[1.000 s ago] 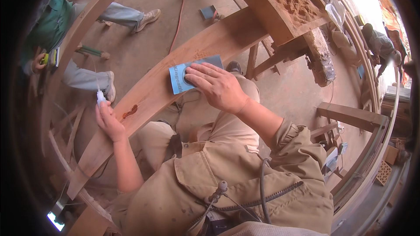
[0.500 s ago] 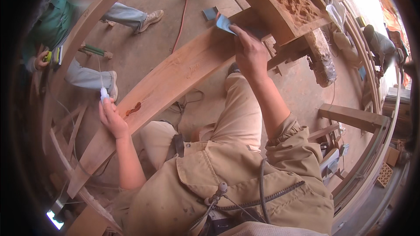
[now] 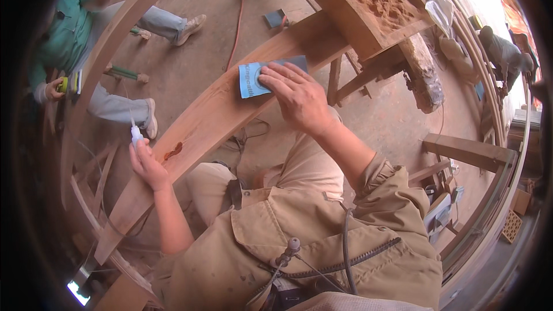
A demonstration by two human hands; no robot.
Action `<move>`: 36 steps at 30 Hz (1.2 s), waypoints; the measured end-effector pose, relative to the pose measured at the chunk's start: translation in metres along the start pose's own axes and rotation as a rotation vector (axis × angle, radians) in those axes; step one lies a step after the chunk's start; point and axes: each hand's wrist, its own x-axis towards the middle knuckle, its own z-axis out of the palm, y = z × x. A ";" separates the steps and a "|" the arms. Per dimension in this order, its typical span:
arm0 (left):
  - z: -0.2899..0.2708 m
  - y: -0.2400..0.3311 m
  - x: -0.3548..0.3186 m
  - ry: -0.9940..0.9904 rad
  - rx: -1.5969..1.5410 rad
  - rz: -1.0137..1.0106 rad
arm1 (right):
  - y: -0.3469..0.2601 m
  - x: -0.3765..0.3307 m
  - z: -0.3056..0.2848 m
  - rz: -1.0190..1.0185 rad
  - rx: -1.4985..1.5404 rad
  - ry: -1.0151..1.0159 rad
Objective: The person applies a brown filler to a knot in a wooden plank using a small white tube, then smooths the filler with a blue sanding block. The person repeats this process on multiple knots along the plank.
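Back down the curved wooden beam point(image 3: 230, 109) comes the right hand point(image 3: 294, 95), which half a second ago was stretched far up near the beam's top end; the blue sheet of sandpaper point(image 3: 259, 78) has travelled with it and now lies flat on the beam's upper face, about midway along. That hand is spread almost flat, fingers extended and pressing the sheet to the wood rather than gripping it. The left hand point(image 3: 147, 164) has hardly shifted: it is closed around a small white bottle point(image 3: 136, 134) at the beam's lower edge, its tip close to a dark wet patch point(image 3: 173, 151) on the wood. With only palm pressure holding it, the sandpaper could slide out or fold on a hard stroke, and the fingertips near its leading edge could rub the timber. A longer stroke downward might drag the sheet into the wet patch and clog it. Beyond the beam sits a co-worker in green point(image 3: 69, 34).
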 end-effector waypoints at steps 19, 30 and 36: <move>0.030 0.018 -0.027 -0.121 -0.118 0.083 | -0.046 0.008 0.036 0.074 0.104 0.072; 0.028 0.030 -0.035 -0.144 -0.121 0.079 | -0.004 0.018 0.016 0.218 -0.092 0.174; 0.030 0.038 -0.033 -0.180 -0.065 0.102 | -0.030 0.001 0.028 0.014 0.040 0.045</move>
